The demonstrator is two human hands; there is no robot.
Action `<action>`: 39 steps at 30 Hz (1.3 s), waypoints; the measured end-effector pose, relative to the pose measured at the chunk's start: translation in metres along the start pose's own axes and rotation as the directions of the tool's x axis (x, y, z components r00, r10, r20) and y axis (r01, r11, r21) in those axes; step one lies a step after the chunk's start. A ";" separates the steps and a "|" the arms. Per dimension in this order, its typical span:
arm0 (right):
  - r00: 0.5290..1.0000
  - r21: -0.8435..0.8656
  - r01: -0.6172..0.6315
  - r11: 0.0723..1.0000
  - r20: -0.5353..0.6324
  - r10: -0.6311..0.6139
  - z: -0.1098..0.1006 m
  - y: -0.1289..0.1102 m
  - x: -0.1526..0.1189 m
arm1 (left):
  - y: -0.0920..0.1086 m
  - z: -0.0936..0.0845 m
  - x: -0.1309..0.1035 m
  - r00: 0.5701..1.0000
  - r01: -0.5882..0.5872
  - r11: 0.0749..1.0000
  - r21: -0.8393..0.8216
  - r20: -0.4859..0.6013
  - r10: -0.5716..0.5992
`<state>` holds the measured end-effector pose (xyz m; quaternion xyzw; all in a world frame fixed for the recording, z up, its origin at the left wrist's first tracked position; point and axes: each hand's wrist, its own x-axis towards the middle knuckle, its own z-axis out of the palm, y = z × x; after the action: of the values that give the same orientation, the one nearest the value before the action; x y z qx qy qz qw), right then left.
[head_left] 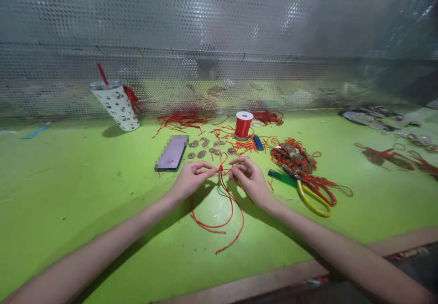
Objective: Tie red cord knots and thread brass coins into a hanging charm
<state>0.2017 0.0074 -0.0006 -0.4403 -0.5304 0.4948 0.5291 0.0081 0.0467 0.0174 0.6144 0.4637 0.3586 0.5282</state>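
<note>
A red cord (232, 206) with a small knot and a loop above it hangs between my two hands, its long ends curving down over the green table (137, 249). My left hand (196, 176) pinches the cord just left of the knot. On the right side, my right hand (249, 178) pinches a strand leading out from the knot, thumb and forefinger pressed together. Several loose coins (202, 154) lie just beyond my hands. A spool of red cord (243, 126) stands upright behind them.
A phone (174, 153) lies left of the coins, a patterned cup (119, 105) farther back. To the right are a blue lighter (258, 143), a pile of corded coins (294, 155), scissors (315, 199) and a green lighter (283, 178). Perforated metal sheeting (171, 30) stands behind.
</note>
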 end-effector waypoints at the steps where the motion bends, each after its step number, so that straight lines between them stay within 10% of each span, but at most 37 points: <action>1: 1.000 0.006 -0.001 1.000 0.013 0.001 -0.001 0.002 0.001 | 0.000 0.000 0.000 1.000 -0.015 1.000 -0.005 -0.007 0.015; 8: 0.983 -0.043 -0.033 0.999 0.178 0.040 -0.004 0.006 0.005 | -0.004 -0.001 0.000 0.997 -0.075 0.997 0.002 0.000 0.075; 22: 0.991 -0.258 0.022 0.966 0.136 0.013 0.003 0.000 -0.001 | -0.010 0.000 -0.003 0.979 -0.200 0.947 0.251 0.023 0.201; 30: 0.995 -0.327 0.063 0.943 0.098 -0.033 0.003 0.002 -0.001 | -0.003 0.004 -0.012 0.828 -0.462 0.666 0.585 0.016 0.561; 35: 0.995 -0.336 0.065 0.940 0.088 -0.037 0.004 0.003 -0.002 | -0.003 0.012 -0.016 0.962 -0.271 0.905 0.327 0.074 0.261; 39: 0.995 -0.342 0.075 0.937 0.092 -0.046 0.005 0.002 -0.003 | -0.007 0.013 -0.012 0.984 -0.174 0.967 0.187 0.071 0.164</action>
<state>0.1969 0.0044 -0.0025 -0.4888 -0.6438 0.3952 0.4364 0.0151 0.0309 0.0091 0.7094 0.4276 0.3389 0.4462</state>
